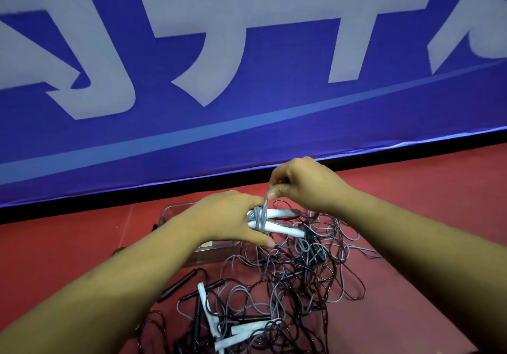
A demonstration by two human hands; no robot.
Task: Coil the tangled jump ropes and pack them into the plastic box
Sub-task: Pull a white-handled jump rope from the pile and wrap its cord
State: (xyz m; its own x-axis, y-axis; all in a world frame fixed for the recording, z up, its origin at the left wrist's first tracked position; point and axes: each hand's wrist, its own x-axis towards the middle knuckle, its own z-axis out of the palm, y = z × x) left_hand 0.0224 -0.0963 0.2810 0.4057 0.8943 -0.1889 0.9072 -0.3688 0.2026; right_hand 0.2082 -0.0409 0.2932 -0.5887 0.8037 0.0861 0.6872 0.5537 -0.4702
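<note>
Jump rope bundle [274,220] sits in my left hand [227,216], fingers curled round its white handles, while at one o'clock my right hand [304,186] pinches its grey cord [265,202], plastic box [175,209] at nine o'clock.

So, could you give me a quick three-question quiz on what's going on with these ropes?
1. True or false: the left hand holds two white handles.
2. What does the right hand pinch? A) a black rope, B) the grey cord, C) a black handle.
3. Fill in: the tangle lies on the red ____.
Key: 1 true; 2 B; 3 floor.
</note>
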